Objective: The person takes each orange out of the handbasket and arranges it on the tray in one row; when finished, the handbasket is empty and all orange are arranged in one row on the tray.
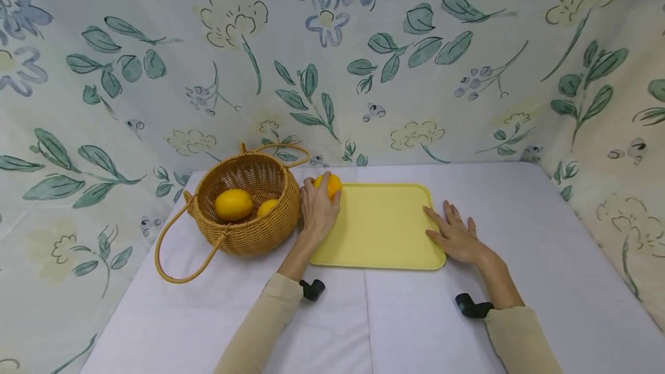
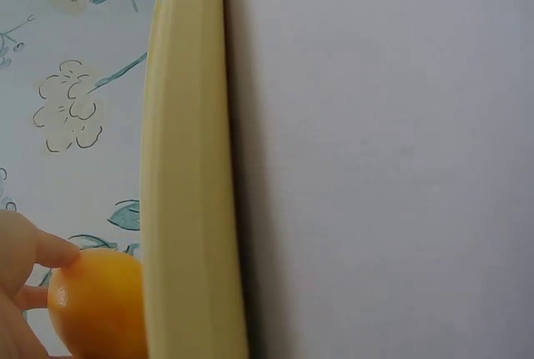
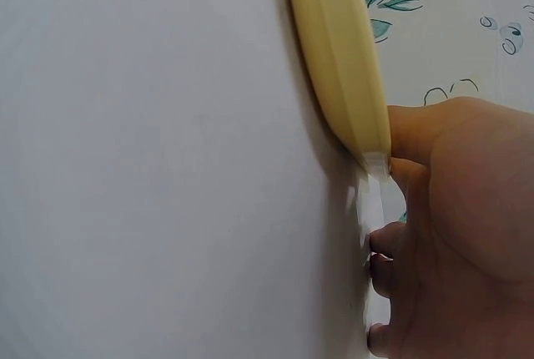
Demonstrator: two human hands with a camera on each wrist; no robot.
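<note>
My left hand [image 1: 319,212] grips an orange [image 1: 333,185] at the far left corner of a yellow tray [image 1: 384,227]. In the left wrist view, thumb and fingers are around the orange [image 2: 100,305], which the tray's rim [image 2: 188,159] partly hides. At the tray's right edge, my right hand [image 1: 461,238] lies with spread fingers, its thumb and index finger touching the rim. The right wrist view shows those fingers against the tray corner [image 3: 342,58]. Left of the tray stands a wicker basket [image 1: 257,238], holding a lemon [image 1: 234,205] and another yellow fruit [image 1: 267,207], partly hidden.
One basket handle [image 1: 182,280] hangs down toward the front left; the other handle [image 1: 296,146] leans back near the cloth. A white cloth covers the table [image 1: 343,328]. Floral fabric [image 1: 332,62] hangs behind and along both sides.
</note>
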